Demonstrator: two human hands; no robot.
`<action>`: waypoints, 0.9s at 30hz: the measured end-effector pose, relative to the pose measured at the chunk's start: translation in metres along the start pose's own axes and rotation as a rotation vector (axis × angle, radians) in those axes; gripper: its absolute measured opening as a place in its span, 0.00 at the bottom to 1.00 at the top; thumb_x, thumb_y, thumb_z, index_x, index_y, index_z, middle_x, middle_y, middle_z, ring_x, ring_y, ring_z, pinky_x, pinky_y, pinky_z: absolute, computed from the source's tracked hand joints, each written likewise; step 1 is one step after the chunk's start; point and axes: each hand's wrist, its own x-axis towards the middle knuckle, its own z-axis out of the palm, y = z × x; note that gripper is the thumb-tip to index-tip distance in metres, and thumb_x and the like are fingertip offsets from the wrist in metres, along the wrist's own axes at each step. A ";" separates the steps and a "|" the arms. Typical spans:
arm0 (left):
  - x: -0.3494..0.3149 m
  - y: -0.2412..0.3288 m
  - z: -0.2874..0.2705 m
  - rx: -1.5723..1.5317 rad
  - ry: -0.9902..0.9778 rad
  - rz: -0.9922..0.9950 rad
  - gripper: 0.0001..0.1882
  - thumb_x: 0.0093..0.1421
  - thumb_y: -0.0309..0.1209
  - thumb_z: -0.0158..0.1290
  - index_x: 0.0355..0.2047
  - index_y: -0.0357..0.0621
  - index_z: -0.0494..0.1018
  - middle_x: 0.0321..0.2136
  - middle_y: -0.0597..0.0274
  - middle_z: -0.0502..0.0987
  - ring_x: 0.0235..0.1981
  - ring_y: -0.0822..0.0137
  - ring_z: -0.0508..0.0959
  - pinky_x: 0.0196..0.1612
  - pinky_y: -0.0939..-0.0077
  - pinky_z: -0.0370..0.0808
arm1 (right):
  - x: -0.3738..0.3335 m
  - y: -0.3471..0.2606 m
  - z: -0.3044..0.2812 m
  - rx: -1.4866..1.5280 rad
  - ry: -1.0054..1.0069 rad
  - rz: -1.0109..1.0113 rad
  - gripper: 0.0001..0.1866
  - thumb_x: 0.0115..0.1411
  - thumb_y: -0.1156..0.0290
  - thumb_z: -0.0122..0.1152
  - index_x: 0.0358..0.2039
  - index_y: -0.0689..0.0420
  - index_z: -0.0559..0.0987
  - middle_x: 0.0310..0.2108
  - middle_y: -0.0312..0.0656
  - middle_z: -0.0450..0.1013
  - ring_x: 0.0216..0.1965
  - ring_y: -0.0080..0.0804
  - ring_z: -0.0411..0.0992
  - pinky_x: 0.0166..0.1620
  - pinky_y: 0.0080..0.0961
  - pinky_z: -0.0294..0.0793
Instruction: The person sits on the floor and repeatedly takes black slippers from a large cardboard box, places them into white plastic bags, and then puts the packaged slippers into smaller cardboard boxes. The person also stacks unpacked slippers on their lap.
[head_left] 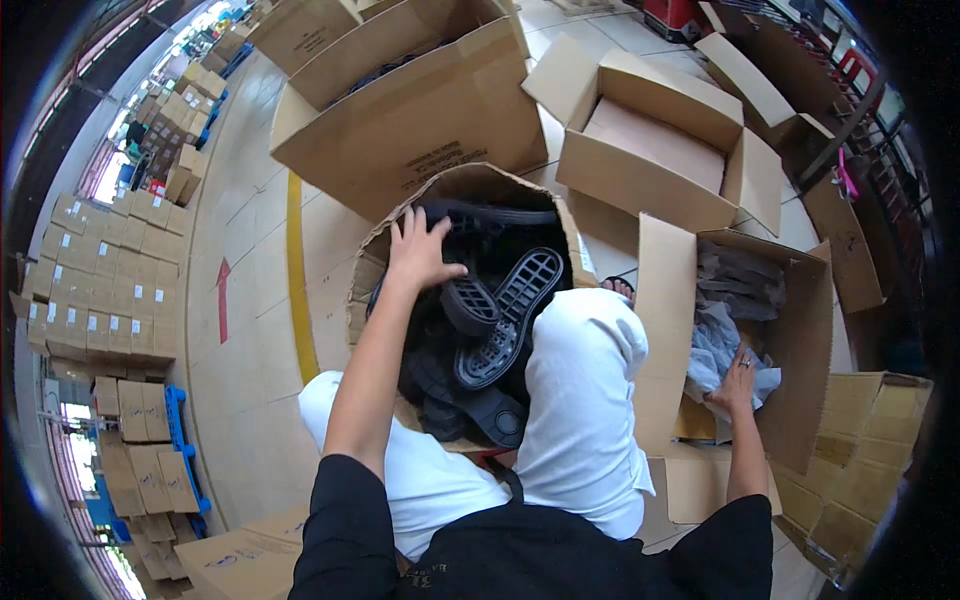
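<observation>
Between my knees stands a deep brown carton (pixel 353 290) holding several black shoe soles. My left hand (pixel 425 250) reaches over its left side with the fingers spread. Its thumb lies by the end of a dark sole (pixel 470 304), and I cannot tell whether it touches it. Beside that, a sole (pixel 508 320) lies tilted with its gridded side up. To my right, my right hand (pixel 735 383) is inside an open carton (pixel 808 350). Its fingers are stretched over crumpled clear plastic wrapping (pixel 712 345), which covers something I cannot make out.
A tall carton (pixel 420 120) with dark contents stands ahead, next to an open carton (pixel 650 145). A taped carton (pixel 870 430) is at the lower right. Stacked boxes (pixel 105 280) line the left, beyond a yellow floor line (pixel 297 270). My white-trousered legs flank the sole carton.
</observation>
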 end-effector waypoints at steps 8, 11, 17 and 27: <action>-0.059 -0.001 0.016 -0.477 0.283 0.124 0.24 0.50 0.43 0.55 0.45 0.45 0.69 0.50 0.45 0.65 0.50 0.50 0.66 0.53 0.62 0.62 | -0.006 -0.016 -0.041 -0.095 -0.027 0.024 0.71 0.18 0.56 0.77 0.59 0.68 0.41 0.61 0.50 0.46 0.55 0.48 0.56 0.55 0.35 0.60; -0.085 -0.011 0.021 -0.464 0.307 0.131 0.23 0.51 0.38 0.55 0.46 0.43 0.68 0.47 0.46 0.68 0.50 0.51 0.68 0.52 0.62 0.63 | 0.017 0.027 0.024 -0.191 0.101 -0.100 0.69 0.19 0.51 0.75 0.58 0.69 0.45 0.56 0.55 0.56 0.53 0.42 0.61 0.53 0.34 0.62; -0.149 -0.048 0.070 -0.533 0.265 -0.020 0.14 0.51 0.27 0.54 0.40 0.39 0.72 0.37 0.53 0.75 0.40 0.58 0.74 0.45 0.69 0.68 | -0.021 -0.003 -0.003 0.012 -0.011 0.069 0.67 0.22 0.54 0.73 0.59 0.68 0.43 0.56 0.58 0.52 0.53 0.53 0.59 0.53 0.42 0.59; -0.131 -0.028 0.084 -0.649 0.225 -0.052 0.09 0.54 0.26 0.51 0.36 0.40 0.74 0.29 0.57 0.77 0.28 0.67 0.77 0.34 0.76 0.72 | -0.027 -0.005 0.007 -0.014 0.018 -0.042 0.63 0.29 0.58 0.71 0.62 0.35 0.39 0.59 0.60 0.44 0.54 0.55 0.56 0.53 0.49 0.55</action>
